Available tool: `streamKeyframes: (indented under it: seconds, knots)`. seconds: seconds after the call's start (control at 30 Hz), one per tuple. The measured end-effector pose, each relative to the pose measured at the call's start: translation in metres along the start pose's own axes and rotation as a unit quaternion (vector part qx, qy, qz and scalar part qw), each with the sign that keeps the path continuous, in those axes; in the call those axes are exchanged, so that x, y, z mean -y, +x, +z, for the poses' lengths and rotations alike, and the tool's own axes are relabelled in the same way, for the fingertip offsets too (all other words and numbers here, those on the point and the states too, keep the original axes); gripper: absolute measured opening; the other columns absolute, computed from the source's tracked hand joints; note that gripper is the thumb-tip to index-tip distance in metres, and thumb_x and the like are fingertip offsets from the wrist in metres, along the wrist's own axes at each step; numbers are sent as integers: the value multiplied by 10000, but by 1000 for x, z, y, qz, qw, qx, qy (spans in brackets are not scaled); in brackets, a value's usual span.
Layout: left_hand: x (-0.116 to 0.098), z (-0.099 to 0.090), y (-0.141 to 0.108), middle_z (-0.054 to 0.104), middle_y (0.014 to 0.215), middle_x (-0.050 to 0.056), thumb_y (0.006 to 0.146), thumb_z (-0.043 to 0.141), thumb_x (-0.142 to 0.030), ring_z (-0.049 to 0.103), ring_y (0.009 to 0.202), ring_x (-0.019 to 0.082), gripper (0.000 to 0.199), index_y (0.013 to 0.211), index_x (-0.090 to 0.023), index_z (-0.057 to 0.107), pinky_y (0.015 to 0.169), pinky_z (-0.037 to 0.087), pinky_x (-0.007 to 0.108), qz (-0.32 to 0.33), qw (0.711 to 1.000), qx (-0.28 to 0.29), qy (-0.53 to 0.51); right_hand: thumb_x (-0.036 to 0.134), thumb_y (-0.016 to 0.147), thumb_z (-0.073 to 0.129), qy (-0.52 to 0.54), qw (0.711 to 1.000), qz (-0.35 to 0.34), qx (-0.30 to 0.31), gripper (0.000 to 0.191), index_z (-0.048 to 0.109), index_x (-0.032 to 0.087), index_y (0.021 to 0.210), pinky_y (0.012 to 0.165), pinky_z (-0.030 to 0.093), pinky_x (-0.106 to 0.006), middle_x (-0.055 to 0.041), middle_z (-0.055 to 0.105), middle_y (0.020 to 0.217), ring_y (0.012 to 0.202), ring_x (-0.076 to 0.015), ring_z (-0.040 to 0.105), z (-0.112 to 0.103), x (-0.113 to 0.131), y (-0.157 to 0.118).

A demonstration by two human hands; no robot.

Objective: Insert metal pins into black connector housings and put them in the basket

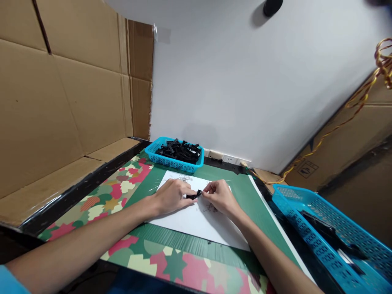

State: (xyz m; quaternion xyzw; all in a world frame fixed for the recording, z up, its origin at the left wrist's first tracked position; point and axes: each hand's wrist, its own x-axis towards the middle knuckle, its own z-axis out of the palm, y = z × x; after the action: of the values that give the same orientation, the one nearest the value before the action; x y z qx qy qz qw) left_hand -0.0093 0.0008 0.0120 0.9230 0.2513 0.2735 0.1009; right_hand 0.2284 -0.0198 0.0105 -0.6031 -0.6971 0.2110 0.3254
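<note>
Over a white sheet [196, 222], my left hand [173, 196] pinches a small black part [192, 196] between thumb and fingers. My right hand [221, 197] is closed at the part's right end, its thumb and fingertips pressed together there; whether they hold a smaller piece is too small to tell. Small metal-looking pieces [185, 178] lie on the sheet behind my left hand. More tiny dark pieces [211, 208] lie on it beside my right hand.
A blue basket [174, 164] full of black parts stands at the back. Another blue basket [309, 232] with larger black items is at the right. Cardboard [61, 94] walls the left side. Sockets [229, 159] and a twisted yellow-red wire [321, 143] lie along the back right.
</note>
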Motion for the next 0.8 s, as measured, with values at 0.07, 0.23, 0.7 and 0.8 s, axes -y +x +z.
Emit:
streamKeyframes:
  seconds: [0.07,0.23,0.7,0.8]
  knots:
    - [-1,-1,0,780,831,30,994,693,-368,703,727,210,185,1010,-265,845,624,408,294,3,1000,5,3,242,739,680,-2,1000,2,-5,153,762,139,660,485,332,-243,-45,693,588,536,-139,559,1,0,0]
    - [-2,-2,-1,791,860,34,1000,686,-368,711,744,216,192,1047,-269,844,635,426,301,2,1000,5,-4,258,768,685,-7,1000,-1,-9,170,769,136,685,475,304,-246,-38,678,568,508,-135,538,3,1,-2]
    - [-2,-2,0,823,904,46,984,694,-364,745,795,239,201,1067,-272,853,664,471,318,-14,1000,-12,-23,410,913,646,-12,999,-47,9,435,597,186,543,531,225,-287,27,452,503,515,-125,362,-9,3,-3]
    - [-2,-1,0,827,899,47,987,693,-378,754,803,243,212,1068,-268,855,673,478,322,-20,999,-12,-27,454,966,604,10,999,-51,-4,417,699,175,672,556,267,-279,10,520,582,563,-145,432,-17,1,-2]
